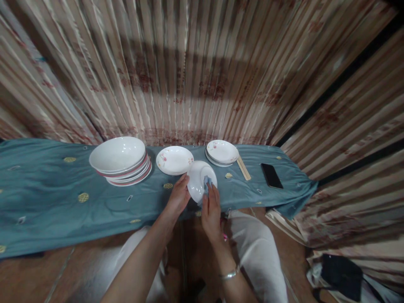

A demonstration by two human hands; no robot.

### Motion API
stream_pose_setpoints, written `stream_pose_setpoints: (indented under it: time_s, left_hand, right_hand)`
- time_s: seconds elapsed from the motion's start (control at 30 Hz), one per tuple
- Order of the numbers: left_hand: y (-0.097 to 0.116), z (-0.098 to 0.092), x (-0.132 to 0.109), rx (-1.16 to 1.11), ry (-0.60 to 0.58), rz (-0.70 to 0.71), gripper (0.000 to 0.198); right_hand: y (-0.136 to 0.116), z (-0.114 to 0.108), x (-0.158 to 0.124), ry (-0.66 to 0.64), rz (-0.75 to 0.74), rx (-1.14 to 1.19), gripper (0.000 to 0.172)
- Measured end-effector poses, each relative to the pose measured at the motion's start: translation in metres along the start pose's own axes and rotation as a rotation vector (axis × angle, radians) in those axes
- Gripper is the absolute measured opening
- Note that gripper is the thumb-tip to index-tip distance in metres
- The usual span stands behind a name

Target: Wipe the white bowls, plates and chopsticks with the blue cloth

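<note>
My left hand (179, 193) grips the left edge of a white plate (195, 184), fingers closed on its rim. The plate is tilted over the front of the table, with what looks like its underside and round foot ring facing me. My right hand (212, 210) presses a bluish cloth (207, 182) against the plate near that ring. Just behind it lies a white plate with a floral pattern (174, 160). To the right is a short stack of small flowered plates (222, 152).
On the left rises a stack of large white bowls (118, 155) with red-edged dishes under it. Wooden chopsticks (243, 168) and a black phone (271, 175) lie to the right on the teal tablecloth (104, 210). Pleated curtains (202, 75) hang behind. A dark bag (341, 275) sits at lower right.
</note>
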State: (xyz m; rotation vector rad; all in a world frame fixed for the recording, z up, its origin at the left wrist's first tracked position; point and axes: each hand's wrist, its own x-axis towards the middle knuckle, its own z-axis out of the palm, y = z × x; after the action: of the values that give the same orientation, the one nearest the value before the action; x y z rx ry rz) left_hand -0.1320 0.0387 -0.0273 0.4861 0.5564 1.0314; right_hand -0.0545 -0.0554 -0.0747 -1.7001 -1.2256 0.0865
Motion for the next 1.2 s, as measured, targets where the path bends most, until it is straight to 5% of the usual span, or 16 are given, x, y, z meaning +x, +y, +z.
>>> stream_pose_setpoints:
  time_s: [0.4, 0.63, 0.93, 1.2]
  left_hand:
    - [-0.008, 0.02, -0.01, 0.079, -0.083, 0.023, 0.027]
    - [-0.026, 0.041, -0.026, 0.481, -0.182, 0.148, 0.017]
    - [-0.048, 0.049, -0.032, 0.902, -0.622, 0.417, 0.032]
    - [-0.067, 0.045, -0.013, 1.363, -0.738, 0.614, 0.047]
  right_hand:
    - [-0.016, -0.026, 0.012, 0.0, -0.021, 0.028, 0.046]
    - [-0.011, -0.057, 0.025, 0.065, 0.137, 0.138, 0.05]
    - [-0.007, -0.089, 0.041, 0.018, 0.324, 0.487, 0.043]
    - [0.016, -0.075, 0.054, 0.188, 0.539, 0.668, 0.031]
